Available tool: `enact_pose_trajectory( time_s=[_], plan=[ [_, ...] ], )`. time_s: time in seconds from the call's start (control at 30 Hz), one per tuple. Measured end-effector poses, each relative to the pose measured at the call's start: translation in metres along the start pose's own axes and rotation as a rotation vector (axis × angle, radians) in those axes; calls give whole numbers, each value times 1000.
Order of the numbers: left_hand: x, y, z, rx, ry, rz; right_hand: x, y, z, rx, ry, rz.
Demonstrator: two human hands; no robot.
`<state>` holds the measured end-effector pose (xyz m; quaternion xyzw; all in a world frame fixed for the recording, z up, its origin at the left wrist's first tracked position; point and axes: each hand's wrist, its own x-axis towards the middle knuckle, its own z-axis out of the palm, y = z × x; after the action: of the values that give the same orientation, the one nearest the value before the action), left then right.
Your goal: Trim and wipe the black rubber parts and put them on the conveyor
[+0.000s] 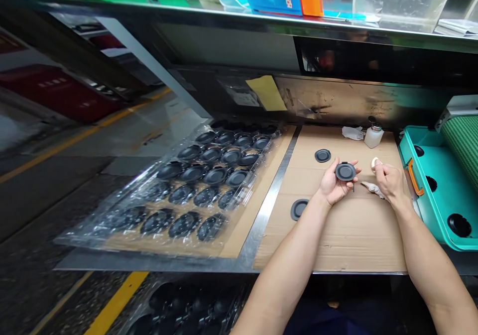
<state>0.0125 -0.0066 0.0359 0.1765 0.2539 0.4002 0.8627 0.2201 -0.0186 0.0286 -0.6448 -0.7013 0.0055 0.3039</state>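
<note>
My left hand [335, 185] is palm up over the cardboard sheet [347, 230] and holds a round dark rubber cap [345, 171] in its fingers. To its right, my right hand [388, 179] is closed, pinching a small pale object [374, 163] at the fingertips, with a crumpled wipe [371, 188] lying under it. Two more dark caps lie on the cardboard, one [322, 155] just behind my left hand and one [298, 208] near my left wrist.
A clear plastic tray [123, 210] with several dark caps sits at the left. A small white bottle [374, 135] and a crumpled tissue [353, 133] stand at the back. A teal bin [429, 195] with dark caps is at the right edge.
</note>
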Motion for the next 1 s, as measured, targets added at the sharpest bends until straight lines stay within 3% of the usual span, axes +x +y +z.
enact_pose_trajectory(
  time_s=[0.1, 0.27, 0.33, 0.5, 0.67, 0.87, 1.0],
  plan=[
    [2, -6, 2, 80, -15, 114, 3, 8, 2, 22, 90, 70],
    [-1, -25, 14, 554, 292, 627, 3, 29, 19, -52, -61, -8],
    [-7, -30, 20, 766, 356, 725, 3, 36, 26, -45, -88, -14],
    [-17, -35, 27, 959, 328, 760, 4, 41, 31, -29, -58, -10],
    [-10, -37, 15, 1126, 311, 888, 4, 42, 31, -17, -63, -3],
    [12, -36, -13, 1496, 529, 719, 4, 42, 31, -17, -65, 0],
    [10, -29, -18, 1629, 513, 732, 3, 39, 30, -21, -49, 16]
  ],
)
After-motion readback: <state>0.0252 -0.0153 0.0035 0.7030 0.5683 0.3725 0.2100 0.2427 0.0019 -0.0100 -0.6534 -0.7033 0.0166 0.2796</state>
